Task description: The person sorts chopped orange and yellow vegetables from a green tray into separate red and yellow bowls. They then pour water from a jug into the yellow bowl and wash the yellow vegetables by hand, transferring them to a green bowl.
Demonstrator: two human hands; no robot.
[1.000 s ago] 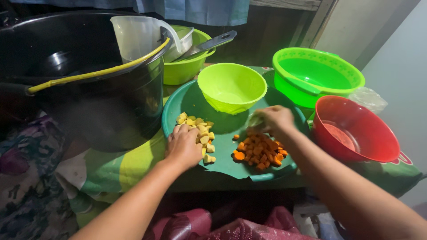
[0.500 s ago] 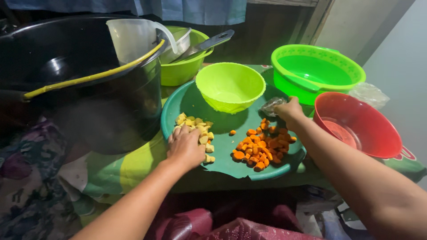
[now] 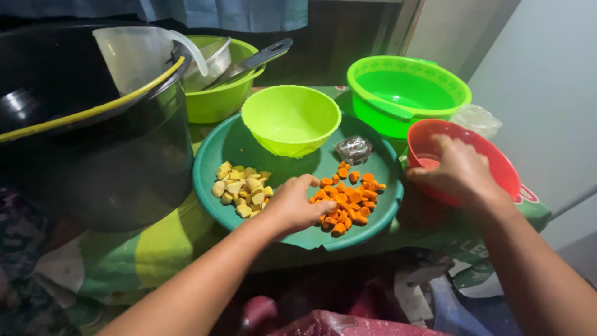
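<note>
A round green tray point(image 3: 236, 146) carries a pile of pale yellow chopped pieces point(image 3: 241, 187), a pile of orange chopped pieces point(image 3: 351, 197), a lime-green bowl point(image 3: 291, 118) and a small crumpled clear wrapper point(image 3: 354, 149). My left hand point(image 3: 293, 204) rests palm down on the tray between the two piles, fingertips touching the orange pieces. My right hand point(image 3: 459, 171) lies over the near rim of a red bowl point(image 3: 497, 163) to the right of the tray, fingers curled on it.
A large black pot point(image 3: 106, 155) with a yellow-edged rim stands at the left with a clear plastic jug point(image 3: 134, 56) in it. Behind are a green bowl holding a metal bowl and a utensil point(image 3: 221, 93) and a bright green basin point(image 3: 404, 93). A patterned cloth covers the table.
My left hand moved right from the yellow pieces to the orange pile. My right hand left the tray and went right onto the red bowl. The wrapper now lies on the tray.
</note>
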